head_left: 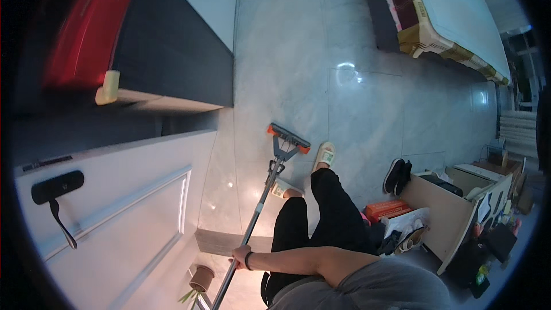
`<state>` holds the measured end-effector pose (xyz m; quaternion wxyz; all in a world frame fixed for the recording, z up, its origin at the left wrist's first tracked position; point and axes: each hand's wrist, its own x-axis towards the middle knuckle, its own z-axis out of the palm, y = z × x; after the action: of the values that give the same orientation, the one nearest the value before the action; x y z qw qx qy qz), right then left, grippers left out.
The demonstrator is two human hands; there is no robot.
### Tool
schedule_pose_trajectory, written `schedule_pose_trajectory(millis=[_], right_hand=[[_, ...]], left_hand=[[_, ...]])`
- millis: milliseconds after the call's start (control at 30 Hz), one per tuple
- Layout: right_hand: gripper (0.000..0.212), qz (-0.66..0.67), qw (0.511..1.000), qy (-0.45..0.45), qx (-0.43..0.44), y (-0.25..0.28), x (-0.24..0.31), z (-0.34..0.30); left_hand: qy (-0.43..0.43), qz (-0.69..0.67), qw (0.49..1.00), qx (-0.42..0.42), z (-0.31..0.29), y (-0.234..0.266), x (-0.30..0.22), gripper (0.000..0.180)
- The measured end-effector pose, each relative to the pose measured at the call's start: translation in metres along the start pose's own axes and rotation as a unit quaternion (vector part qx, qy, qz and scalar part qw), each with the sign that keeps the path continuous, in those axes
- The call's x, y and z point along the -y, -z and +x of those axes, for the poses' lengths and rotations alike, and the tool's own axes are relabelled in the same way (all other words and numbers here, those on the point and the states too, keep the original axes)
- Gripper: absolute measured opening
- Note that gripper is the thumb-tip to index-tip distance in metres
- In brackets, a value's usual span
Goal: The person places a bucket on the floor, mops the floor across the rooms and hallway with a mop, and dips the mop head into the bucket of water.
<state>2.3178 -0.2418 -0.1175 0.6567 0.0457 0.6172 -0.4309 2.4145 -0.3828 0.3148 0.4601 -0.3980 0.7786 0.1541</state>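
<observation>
My right hand (241, 257) is closed around the grey metal pole of a sponge mop (261, 202), its arm crossing in front of my thighs. A dark band circles that wrist. The pole slants from the bottom edge up to the mop's wide grey head (288, 135), which has orange ends and lies at the tiled floor just ahead of my feet. Pale slippers are on my feet; the left slipper (280, 188) is partly behind the mop's lower part, and the right slipper (325, 154) is farther forward. My left hand is outside the picture.
A white door (132, 206) with a black handle stands at left, below a dark cabinet (172, 46). A potted plant (202, 278) is near the doorway. Right of me are dark shoes (396, 176), an orange box (388, 210) and a cluttered cabinet (439, 209). A cloth-covered table (459, 11) stands beyond.
</observation>
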Motion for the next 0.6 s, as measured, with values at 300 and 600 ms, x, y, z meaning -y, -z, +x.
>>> schedule_pose_trajectory(millis=[300, 600], right_hand=[[0.015, -0.429, 0.815, 0.0, -0.389, 0.268, -0.084, 0.039], [0.019, 0.5, 0.745, 0.017, -0.44, 0.512, -0.032, -0.11]], left_hand=[[-0.208, 0.035, 0.973, 0.093, 0.144, -0.119, -0.237, 0.02], [-0.369, -0.111, 0.913, 0.136, 0.107, -0.112, -0.465, 0.021]])
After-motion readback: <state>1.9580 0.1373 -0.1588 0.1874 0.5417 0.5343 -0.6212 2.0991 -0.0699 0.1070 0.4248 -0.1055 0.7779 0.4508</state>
